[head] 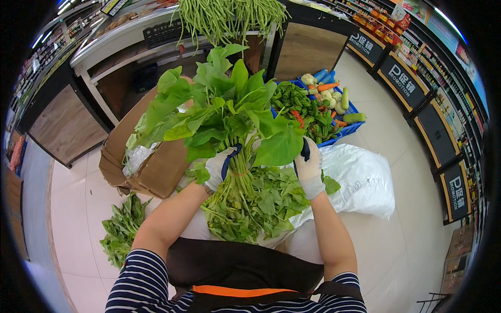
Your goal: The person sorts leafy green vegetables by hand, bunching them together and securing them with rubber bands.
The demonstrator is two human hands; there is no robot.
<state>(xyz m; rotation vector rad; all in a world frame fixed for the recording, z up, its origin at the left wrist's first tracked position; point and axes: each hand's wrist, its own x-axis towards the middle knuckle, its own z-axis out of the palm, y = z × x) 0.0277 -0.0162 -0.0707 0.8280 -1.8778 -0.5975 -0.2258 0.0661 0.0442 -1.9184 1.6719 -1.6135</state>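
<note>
In a white work glove with a navy palm, my left hand grips the stems of a large bunch of leafy greens. A thin orange band rings the stems below the fingers. The broad leaves fan out upward, away from me. My gloved right hand is at the right edge of the bunch, beside a large leaf; whether its fingers pinch that leaf is hidden. Beneath the bunch, a heap of loose greens lies in front of my knees, and more greens lie on the floor to the left.
An open cardboard box with plastic inside stands left. Ahead right are blue crates of peppers, carrots and other vegetables. A full white plastic bag with handwriting lies right. Long beans overhang the display counter; shelves line the right.
</note>
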